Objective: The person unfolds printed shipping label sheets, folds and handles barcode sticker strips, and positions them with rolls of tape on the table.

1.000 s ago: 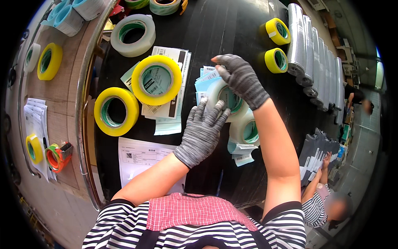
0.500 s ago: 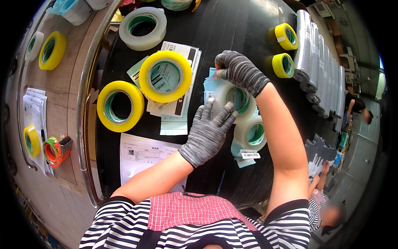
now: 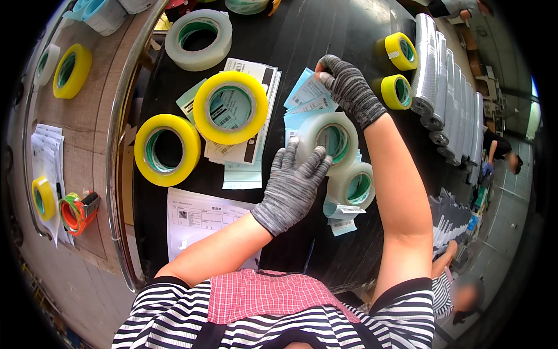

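Left hand [image 3: 290,186] spread flat against clear tape roll [image 3: 329,139], right hand [image 3: 347,87] pinching blue slips [image 3: 308,96]; two big yellow rolls [image 3: 231,107] alongside on bench [image 3: 325,35].

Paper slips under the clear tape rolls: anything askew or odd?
Yes. The light blue slips lie fanned and crooked under the clear tape roll, with the right hand on them. Nothing looks spilled or damaged.
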{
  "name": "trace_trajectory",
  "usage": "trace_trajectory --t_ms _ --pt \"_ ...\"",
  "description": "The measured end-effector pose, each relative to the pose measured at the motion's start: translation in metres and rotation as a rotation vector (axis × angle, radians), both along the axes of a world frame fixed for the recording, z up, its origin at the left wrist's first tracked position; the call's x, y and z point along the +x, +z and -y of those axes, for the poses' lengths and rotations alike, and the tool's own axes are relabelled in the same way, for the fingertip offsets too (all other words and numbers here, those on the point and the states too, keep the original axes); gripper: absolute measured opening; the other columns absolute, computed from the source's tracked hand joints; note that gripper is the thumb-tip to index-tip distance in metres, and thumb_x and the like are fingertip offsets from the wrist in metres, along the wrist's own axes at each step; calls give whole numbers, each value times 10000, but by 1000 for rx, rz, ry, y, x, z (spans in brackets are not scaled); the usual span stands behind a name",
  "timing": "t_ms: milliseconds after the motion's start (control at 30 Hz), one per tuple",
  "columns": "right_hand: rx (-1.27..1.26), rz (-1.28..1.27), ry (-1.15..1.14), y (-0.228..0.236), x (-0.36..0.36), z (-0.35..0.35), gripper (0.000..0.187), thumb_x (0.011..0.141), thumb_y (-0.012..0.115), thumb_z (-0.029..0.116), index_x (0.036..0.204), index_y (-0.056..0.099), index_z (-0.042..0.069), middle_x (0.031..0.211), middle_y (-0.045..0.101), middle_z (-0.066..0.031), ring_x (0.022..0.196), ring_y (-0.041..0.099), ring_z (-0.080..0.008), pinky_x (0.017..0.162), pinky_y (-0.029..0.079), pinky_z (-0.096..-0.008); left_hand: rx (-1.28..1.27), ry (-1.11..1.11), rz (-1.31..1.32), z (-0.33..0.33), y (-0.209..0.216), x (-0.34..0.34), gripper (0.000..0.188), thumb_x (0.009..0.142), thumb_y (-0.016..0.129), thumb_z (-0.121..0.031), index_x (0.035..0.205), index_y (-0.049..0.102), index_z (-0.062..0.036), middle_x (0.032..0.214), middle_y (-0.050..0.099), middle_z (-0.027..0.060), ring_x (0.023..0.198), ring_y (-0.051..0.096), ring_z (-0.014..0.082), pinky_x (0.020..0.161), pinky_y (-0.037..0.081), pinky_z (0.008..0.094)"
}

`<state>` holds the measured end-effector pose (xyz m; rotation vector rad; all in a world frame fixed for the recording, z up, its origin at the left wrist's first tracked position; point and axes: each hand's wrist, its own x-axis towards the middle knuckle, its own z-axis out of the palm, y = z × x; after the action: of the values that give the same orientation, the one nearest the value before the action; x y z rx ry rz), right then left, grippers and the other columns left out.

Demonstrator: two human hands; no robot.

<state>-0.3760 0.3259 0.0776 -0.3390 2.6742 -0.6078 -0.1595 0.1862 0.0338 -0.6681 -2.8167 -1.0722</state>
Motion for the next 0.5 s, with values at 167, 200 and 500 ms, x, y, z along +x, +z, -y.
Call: trace_trajectory --t_ms 167,200,500 --pt "-88 -349 -142 1 -10 -27 170 967 606 212 1056 637 71 950 697 -206 887 689 -355 825 543 -442 16 -4 -15 -4 1 -2 604 797 672 -137 1391 564 -152 1457 479 120 1355 391 483 1098 334 599" --pt "-126 -442 -173 4 -13 -30 163 969 607 212 1049 637 73 936 694 -196 865 685 -350 816 547 -434 6 1 -27 -4 0 -1 606 796 671 -135 1392 562 -152 1458 478 120 1357 389 484 1096 337 597" --pt "-520 -514 -501 83 36 -55 258 982 655 222 1161 652 36 998 670 -67 906 616 -134 848 516 -294 -50 37 -38 3 9 7 691 779 671 -136 1445 494 -171 1526 400 138 1413 338 472 1123 313 586"
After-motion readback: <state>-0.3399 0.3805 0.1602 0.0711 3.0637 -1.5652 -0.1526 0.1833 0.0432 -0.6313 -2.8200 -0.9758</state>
